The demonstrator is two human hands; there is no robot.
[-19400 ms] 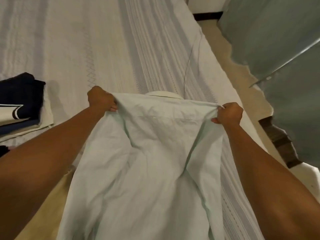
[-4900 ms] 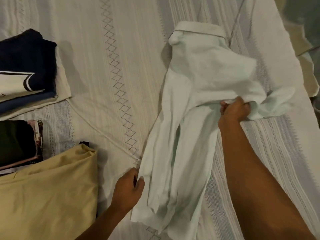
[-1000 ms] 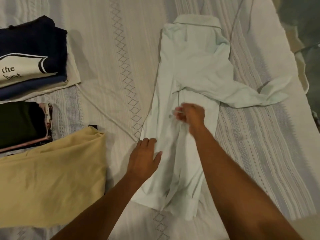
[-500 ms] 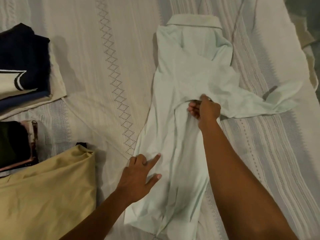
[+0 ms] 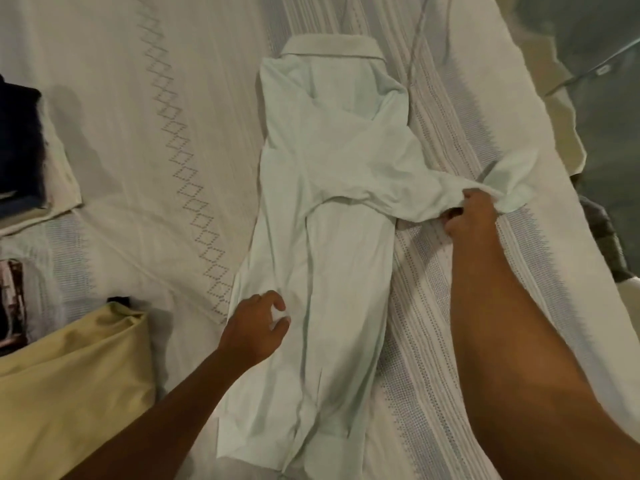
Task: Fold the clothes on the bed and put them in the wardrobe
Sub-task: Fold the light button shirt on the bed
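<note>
A pale mint collared shirt [image 5: 332,188] lies lengthwise on the bed [image 5: 145,140], collar at the far end, its sides folded inward into a narrow strip. One long sleeve stretches off to the right across the bedspread. My right hand [image 5: 467,216] grips that sleeve near its cuff end. My left hand [image 5: 254,327] rests on the shirt's lower left edge with fingers loosely spread, pressing the cloth down.
A folded dark navy garment [image 5: 19,147] sits at the left edge, another folded dark item [image 5: 10,303] below it. A tan yellow cloth [image 5: 69,386] lies at the lower left. The bed's right edge [image 5: 568,188] drops to the floor and a grey wardrobe door [image 5: 588,26].
My right hand has moved from the shirt's middle out to the right and taken hold of the sleeve. My left hand stays on the lower left edge.
</note>
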